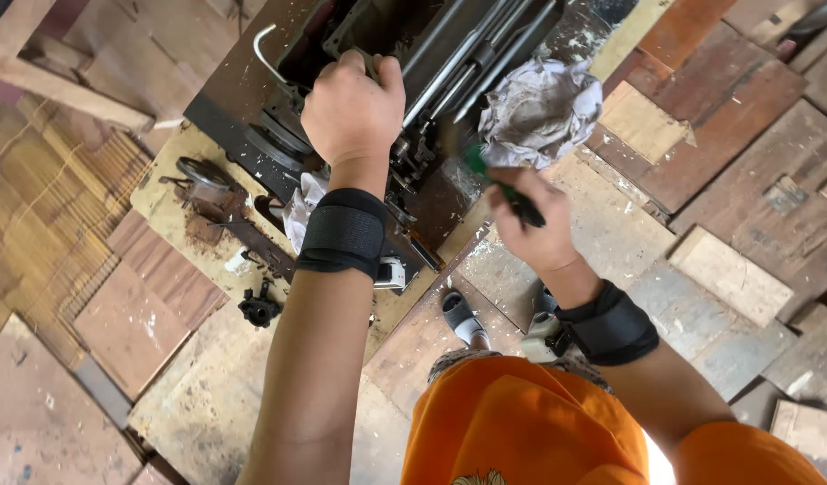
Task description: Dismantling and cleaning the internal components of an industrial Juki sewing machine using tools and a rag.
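Nearest the camera are an orange shirt (521, 422) and two bare forearms, each with a black wrist strap: one on the left wrist (343, 232), one on the right (609, 325). Below them lies a floor of mismatched wooden boards (728, 180), with a sandalled foot (463, 316) showing between the arms.

The right hand (532, 224) is curled shut around a green-handled tool (501, 187). The handle runs through the fist, its dark end sticking out toward the lower right; the working end points up-left toward the machine and is too blurred to make out.

Farther out, the left hand (352, 110) is clenched over the top edge of a dark metal machine (431, 72), fingers wrapped over the frame and knuckles toward the camera. The machine lies on a worn yellowish board (175, 216), its rods and linkages exposed. A crumpled grey rag (541, 110) rests against its right side, just above the right hand. A white cloth (302, 208) is tucked at the machine's near edge beside the left wrist.

To the left on the board are a rusty bracket with a round wheel (205, 180), and a small black part (259, 308) lies on the floor nearby.
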